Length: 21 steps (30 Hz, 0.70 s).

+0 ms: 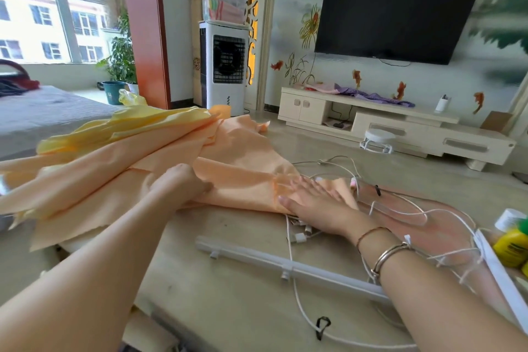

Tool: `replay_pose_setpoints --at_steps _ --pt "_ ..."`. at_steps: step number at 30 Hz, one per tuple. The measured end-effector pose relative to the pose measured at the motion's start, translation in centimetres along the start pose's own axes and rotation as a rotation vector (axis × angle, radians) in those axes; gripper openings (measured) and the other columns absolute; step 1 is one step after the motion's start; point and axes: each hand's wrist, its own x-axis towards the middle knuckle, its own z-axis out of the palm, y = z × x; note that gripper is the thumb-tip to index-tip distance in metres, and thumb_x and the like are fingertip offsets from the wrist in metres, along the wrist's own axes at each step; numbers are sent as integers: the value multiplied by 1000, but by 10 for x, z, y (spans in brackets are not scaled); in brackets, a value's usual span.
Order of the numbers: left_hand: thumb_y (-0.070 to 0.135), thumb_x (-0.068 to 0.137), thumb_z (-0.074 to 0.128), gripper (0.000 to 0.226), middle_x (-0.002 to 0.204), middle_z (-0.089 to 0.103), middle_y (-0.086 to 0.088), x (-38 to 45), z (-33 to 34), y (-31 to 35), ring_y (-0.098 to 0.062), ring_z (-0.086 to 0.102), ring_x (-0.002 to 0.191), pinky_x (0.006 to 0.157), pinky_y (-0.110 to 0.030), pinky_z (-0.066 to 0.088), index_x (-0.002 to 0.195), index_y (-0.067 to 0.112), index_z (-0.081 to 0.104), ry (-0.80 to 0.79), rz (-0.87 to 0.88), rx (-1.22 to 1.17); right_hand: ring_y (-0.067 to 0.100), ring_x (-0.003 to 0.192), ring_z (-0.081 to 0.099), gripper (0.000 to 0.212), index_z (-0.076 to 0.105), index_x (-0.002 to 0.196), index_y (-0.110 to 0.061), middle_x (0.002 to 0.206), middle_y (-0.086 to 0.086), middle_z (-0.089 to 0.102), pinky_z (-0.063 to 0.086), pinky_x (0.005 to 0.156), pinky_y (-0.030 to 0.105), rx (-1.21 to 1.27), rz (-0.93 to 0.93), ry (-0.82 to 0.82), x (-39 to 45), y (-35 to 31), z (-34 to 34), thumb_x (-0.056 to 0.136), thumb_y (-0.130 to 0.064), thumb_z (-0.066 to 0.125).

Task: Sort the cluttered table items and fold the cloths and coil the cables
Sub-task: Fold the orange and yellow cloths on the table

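Looking down from your head, nearest item: white cable (297, 294) trailing across the table (228, 280) toward its near edge, with a black tie (322, 326) on it. Next: grey plastic rail (288, 267) lying slantwise between your forearms. Your right hand (311, 203): fingers straight and together, palm pressing flat on the near corner of the peach cloth (237, 168); bracelets on the wrist. Beneath and beside that hand: tangle of white cables and plugs (303, 233), more loops (400, 208) spreading right over a pink mat (445, 226). Far right edge: yellow bottle (511, 246), white cap, partly cut off. Your left hand (177, 183): fingers curled down into the peach cloth; whether they grip a fold you cannot tell. Cloth location: heaped over the table's left half, hanging off the left edge, with yellow cloth (125, 128) on top behind. Beyond the table: white stool (377, 140), cream TV cabinet (400, 126), white fan unit (224, 66), dark television (397, 11) on the wall.
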Motion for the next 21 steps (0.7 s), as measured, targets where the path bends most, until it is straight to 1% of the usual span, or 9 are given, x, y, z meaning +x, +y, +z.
replay_pose_setpoints --at_steps 3,5,9,12,15,17,19,20,21 --pt "38 82 68 46 111 62 -12 -5 1 4 -27 58 102 81 -31 45 114 6 59 -39 2 -77 11 147 -13 73 1 152 -41 160 -12 -12 -6 118 49 -6 -16 4 -3 -2 0 89 -74 18" --pt "30 80 70 37 101 61 -9 -5 -2 6 -25 58 93 76 -30 46 108 8 59 -36 -16 -221 14 148 -13 68 1 150 -47 160 -11 -13 -6 118 51 -16 -32 17 -6 -2 1 90 -73 18" --pt "13 80 71 39 105 64 -15 -7 -9 24 -31 64 91 73 -40 57 116 5 57 -90 -37 -912 17 148 -13 63 4 145 -57 160 -12 -13 -5 116 55 -37 -23 39 -4 -2 2 86 -77 17" --pt "0 80 68 42 104 66 -16 -18 -14 50 -31 67 88 59 -36 58 119 6 56 -155 46 -1271 21 149 -9 68 5 142 -61 161 -10 -7 -2 115 59 -33 -32 39 0 0 4 79 -83 16" --pt "-7 79 65 41 103 65 -14 -34 -12 82 -28 67 89 58 -31 58 116 7 54 -173 152 -1344 25 148 9 71 12 138 -63 160 -8 14 9 112 59 -43 -69 128 -4 -5 4 71 -85 16" --pt "-6 79 67 44 103 64 -13 -42 -5 98 -26 68 88 57 -29 58 116 9 50 -209 185 -1293 23 138 27 59 27 135 -57 149 -9 34 20 109 49 -50 -89 189 -13 -9 -2 79 -78 26" --pt "-4 79 69 42 102 66 -13 -49 5 110 -24 69 86 63 -31 59 114 9 52 -289 265 -1183 15 109 41 34 46 127 -42 111 -13 53 31 90 28 112 -140 204 -18 -9 -14 94 -52 41" --pt "-2 79 70 38 102 68 -13 -51 10 113 -23 68 85 68 -31 59 113 8 55 -330 325 -1100 12 105 42 31 51 128 -32 103 -15 54 32 85 23 305 -117 183 -14 -4 -19 98 -34 44" --pt "1 80 70 32 100 69 -10 -53 15 113 -20 67 84 72 -29 56 110 8 60 -352 395 -983 13 107 47 32 55 127 -21 106 -10 58 36 84 24 540 -40 194 -8 0 -25 98 -19 44"
